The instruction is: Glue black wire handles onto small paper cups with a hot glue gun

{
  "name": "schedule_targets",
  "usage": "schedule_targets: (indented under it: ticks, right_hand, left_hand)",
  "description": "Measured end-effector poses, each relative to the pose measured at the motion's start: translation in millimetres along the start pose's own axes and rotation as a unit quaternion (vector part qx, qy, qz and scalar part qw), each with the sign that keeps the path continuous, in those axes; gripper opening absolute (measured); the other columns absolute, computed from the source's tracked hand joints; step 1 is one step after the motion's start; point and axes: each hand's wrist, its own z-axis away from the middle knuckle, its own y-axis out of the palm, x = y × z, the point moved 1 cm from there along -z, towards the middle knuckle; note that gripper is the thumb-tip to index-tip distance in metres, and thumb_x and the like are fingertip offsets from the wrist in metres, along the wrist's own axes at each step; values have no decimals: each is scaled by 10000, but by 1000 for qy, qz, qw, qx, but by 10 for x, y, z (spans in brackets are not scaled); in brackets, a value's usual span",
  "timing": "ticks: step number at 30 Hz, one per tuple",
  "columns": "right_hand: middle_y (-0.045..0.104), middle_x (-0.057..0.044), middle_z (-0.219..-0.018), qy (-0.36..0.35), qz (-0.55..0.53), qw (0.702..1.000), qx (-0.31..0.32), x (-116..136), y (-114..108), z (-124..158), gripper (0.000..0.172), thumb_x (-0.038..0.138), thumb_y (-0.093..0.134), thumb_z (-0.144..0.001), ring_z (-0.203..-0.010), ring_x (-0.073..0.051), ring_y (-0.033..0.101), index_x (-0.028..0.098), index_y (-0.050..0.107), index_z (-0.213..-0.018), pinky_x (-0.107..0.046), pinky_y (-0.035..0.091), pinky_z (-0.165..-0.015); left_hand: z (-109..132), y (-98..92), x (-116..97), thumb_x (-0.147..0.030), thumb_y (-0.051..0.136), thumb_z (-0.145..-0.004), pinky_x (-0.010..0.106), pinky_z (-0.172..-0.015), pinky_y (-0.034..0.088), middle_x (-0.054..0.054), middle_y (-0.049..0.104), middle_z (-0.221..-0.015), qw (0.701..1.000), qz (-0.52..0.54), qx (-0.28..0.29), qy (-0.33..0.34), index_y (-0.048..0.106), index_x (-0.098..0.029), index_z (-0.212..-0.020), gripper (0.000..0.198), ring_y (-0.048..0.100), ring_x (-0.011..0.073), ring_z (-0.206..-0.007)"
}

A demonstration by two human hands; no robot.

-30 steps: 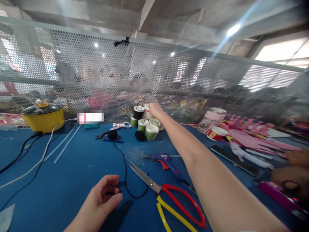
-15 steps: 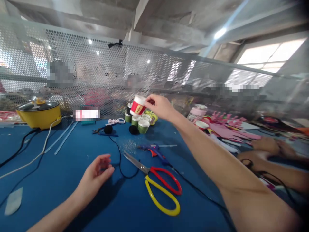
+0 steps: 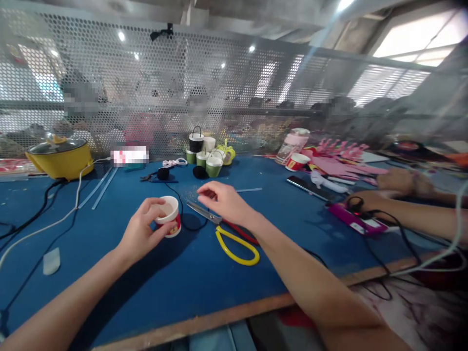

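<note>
Workshop, scissors [image 3: 218, 220], pliers [image 3: 149, 177], perforated partition [image 3: 226, 97]

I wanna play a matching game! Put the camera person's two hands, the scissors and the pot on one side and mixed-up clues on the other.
1. Left hand
2. Right hand
3. Scissors
4. Pot

A. Yellow body, lid on
B. Gripping a red-and-white cup
C. Red and yellow handles
D. Near the scissors, without a cup

Pairs: 1-B, 2-D, 3-C, 4-A

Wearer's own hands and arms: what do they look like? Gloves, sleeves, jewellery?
Left hand and right hand: no gloves, no rings visible. Left forearm and right forearm: bare, no sleeve, watch, bracelet or markings visible. Nail detail too small to tell.
</note>
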Motion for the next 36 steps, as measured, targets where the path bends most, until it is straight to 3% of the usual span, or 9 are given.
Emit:
schedule_targets:
  ticks: [4, 7, 10, 13, 16, 22, 26, 32, 36]
  right_hand:
    - [658, -64, -736, 99, 125, 983, 85, -292, -64, -25, 161, 287, 513, -782, -662, -169, 596, 174, 619, -737, -275, 430, -576]
    - [661, -67, -703, 89, 145, 975, 145, -299, -18, 1, 178, 312, 532, -771, -644, -178, 600, 182, 622, -688, -278, 420, -558]
    - [662, -71, -830, 52, 53, 987, 142, -120, 85, 71, 233, 369, 563, -751, -727, -179, 604, 175, 625, -864, -282, 451, -621]
    - [591, -101, -1063, -12, -74, 983, 168, 131, 228, 173, 686, 469, 675, -614, -869, -199, 583, 168, 461, -1192, -311, 477, -708]
    - [486, -129, -1206, -45, -86, 989, 115, 279, 313, 246, 816, 504, 697, -560, -1071, -258, 481, 181, 387, -1242, -395, 415, -864]
    - [565, -93, -1061, -24, -174, 980, 90, 218, 262, 245, 474, 329, 565, -735, -873, -174, 570, 177, 392, -1148, -320, 466, -728]
    - [574, -91, -1050, -30, -159, 983, 84, 223, 277, 224, 495, 350, 585, -722, -838, -165, 572, 173, 410, -1150, -296, 471, -694]
    - [617, -113, -972, 74, -6, 997, -6, -156, 65, -13, 339, 365, 508, -793, -824, -164, 594, 125, 541, -1029, -284, 472, -725]
    - [647, -167, -839, 234, 200, 951, 41, -697, -149, -159, 82, 150, 577, -703, -847, -264, 601, 104, 634, -740, -332, 454, -705]
  left_hand:
    - [-38, -35, 51, -397, 554, -721, 315, -802, 427, 83, 512, -1064, 998, 13, -14, -56, 599, -185, -669, 223, 528, 216, -954]
    - [-74, -61, 75, -442, 549, -705, 289, -687, 459, 77, 526, -1040, 985, 76, -33, -153, 585, -180, -923, 343, 554, 196, -853]
    - [-98, -37, 63, -437, 505, -738, 248, -606, 460, 50, 582, -955, 928, 236, -35, -288, 520, -180, -1096, 440, 567, 147, -719]
    - [-85, 41, 7, -377, 471, -772, 233, -578, 469, 39, 602, -812, 837, 381, -65, -387, 529, -133, -1075, 393, 558, 121, -630]
    - [-57, 114, -44, -350, 488, -781, 248, -624, 484, 49, 601, -949, 810, 453, -19, -371, 422, -202, -1213, 461, 584, 130, -708]
    - [-2, 82, -7, -359, 524, -764, 334, -878, 412, 99, 502, -1211, 907, 335, 107, -233, 352, -217, -1281, 563, 527, 208, -1032]
    - [56, 147, -60, -303, 640, -669, 344, -879, 412, 111, 498, -1205, 941, 260, 179, -127, 367, -183, -1234, 639, 514, 230, -1033]
    - [49, 215, -21, -329, 667, -616, 347, -835, 430, 44, 565, -976, 975, 136, 84, -154, 399, -174, -1071, 549, 548, 197, -899]
    - [40, 219, 28, -369, 633, -651, 339, -848, 422, 52, 556, -1000, 977, 129, 66, -159, 373, -178, -1087, 543, 547, 195, -920]
